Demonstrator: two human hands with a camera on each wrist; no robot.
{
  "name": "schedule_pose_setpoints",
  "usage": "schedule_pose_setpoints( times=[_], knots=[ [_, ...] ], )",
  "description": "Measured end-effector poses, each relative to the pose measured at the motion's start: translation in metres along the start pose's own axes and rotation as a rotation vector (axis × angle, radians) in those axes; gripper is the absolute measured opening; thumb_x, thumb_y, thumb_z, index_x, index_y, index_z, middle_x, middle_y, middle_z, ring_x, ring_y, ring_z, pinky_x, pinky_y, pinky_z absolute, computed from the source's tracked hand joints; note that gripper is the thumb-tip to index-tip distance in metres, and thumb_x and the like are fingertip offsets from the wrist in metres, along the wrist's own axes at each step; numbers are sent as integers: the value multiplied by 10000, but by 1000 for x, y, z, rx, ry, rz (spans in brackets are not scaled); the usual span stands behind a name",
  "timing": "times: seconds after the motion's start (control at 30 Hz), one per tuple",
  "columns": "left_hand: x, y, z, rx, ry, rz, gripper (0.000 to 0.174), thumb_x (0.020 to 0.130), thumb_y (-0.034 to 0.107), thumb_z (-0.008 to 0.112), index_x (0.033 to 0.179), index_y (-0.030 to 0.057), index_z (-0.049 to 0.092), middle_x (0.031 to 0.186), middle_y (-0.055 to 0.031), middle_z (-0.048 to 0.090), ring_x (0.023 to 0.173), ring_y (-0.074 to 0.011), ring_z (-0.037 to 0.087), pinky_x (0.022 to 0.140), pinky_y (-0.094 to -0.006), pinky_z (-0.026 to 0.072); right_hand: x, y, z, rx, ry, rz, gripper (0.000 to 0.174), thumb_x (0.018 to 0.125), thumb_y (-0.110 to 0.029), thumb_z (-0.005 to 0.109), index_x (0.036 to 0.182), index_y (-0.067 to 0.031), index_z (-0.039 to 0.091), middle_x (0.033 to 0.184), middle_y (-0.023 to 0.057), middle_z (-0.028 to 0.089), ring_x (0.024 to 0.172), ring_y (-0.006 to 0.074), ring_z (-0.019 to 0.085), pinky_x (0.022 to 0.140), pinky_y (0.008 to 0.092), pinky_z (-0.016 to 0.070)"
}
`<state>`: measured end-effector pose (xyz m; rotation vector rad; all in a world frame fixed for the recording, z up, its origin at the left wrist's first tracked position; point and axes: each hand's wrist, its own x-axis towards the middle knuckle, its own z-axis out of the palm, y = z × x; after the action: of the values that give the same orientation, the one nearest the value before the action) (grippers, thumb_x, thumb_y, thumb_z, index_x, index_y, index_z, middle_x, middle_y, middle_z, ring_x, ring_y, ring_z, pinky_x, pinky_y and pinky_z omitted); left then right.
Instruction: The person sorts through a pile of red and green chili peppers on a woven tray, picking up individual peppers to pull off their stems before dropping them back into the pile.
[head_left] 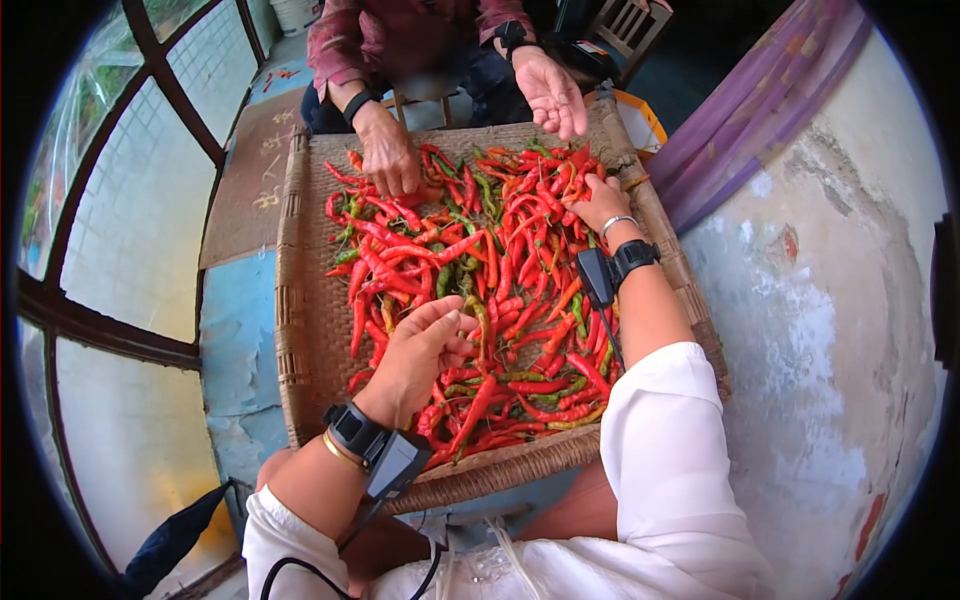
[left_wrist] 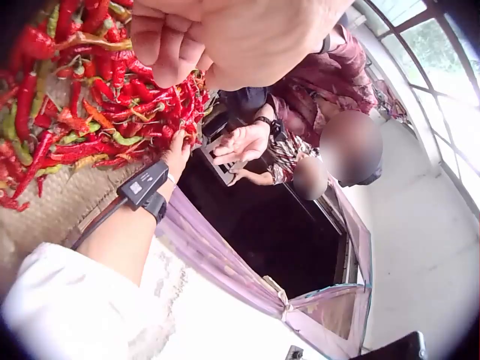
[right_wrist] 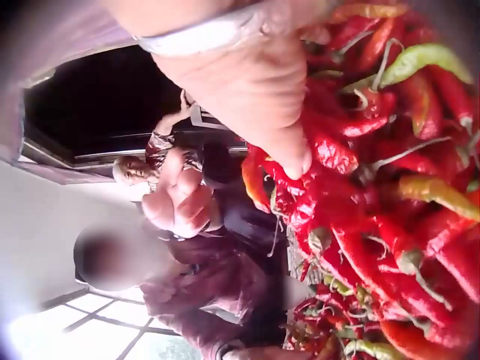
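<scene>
A shallow woven basket tray [head_left: 292,340] holds a spread of red chili peppers [head_left: 535,235], with some green and yellow ones among them. My left hand [head_left: 410,355] hovers over the near left part of the pile, its fingers loosely curled, close beside a yellow-green chili [head_left: 480,325]. In the left wrist view the fingers of that hand [left_wrist: 225,37] show nothing between them. At the far right of the tray, my right hand [head_left: 603,205] reaches into the heap. Its thumb [right_wrist: 289,154] presses against red chilies [right_wrist: 334,154] there, and its other fingertips are mostly hidden.
Across the tray sits another person, one hand [head_left: 388,155] down on the chilies and the other hand [head_left: 550,92] held palm up above the far edge. Windows [head_left: 130,200] line the left side. A purple curtain [head_left: 760,110] and a worn wall [head_left: 800,300] stand right.
</scene>
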<state>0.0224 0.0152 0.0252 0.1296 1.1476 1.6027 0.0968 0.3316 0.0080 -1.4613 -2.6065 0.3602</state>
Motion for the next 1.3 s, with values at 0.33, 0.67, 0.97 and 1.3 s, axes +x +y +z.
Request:
schedule_pose_setpoints(
  times=[0.33, 0.67, 0.97, 1.3],
  knots=[
    [-5, -4, 3, 76, -65, -19, 155, 865, 182, 489, 986, 92, 527, 838, -6, 600, 645, -50, 527, 573, -188, 432, -49, 11, -4, -182, -145, -150, 415, 666, -202, 652, 1025, -56, 505, 1103, 190, 401, 945, 363, 496, 806, 398, 430],
    [-9, -12, 7, 172, -111, 16, 133, 870, 175, 467, 940, 78, 524, 814, -16, 577, 608, -55, 478, 532, -195, 410, -120, 15, 4, -30, -319, -348, 224, 689, -226, 566, 852, -82, 615, 806, 168, 594, 795, 301, 570, 715, 395, 454],
    [-9, -26, 7, 343, -228, -3, 211, 879, 224, 464, 1010, 71, 529, 840, 5, 579, 660, -53, 510, 589, -177, 416, -199, -46, -72, -242, -145, -532, 195, 767, -286, 534, 753, -96, 578, 724, 115, 599, 665, 283, 590, 584, 402, 468],
    [-11, -28, 5, 357, -235, -112, 241, 897, 255, 422, 1016, 74, 529, 901, 10, 567, 812, -107, 548, 671, -247, 467, -236, -64, -24, -49, -24, -854, 113, 759, -125, 480, 735, -53, 564, 693, 108, 548, 656, 246, 592, 547, 358, 480]
  ],
)
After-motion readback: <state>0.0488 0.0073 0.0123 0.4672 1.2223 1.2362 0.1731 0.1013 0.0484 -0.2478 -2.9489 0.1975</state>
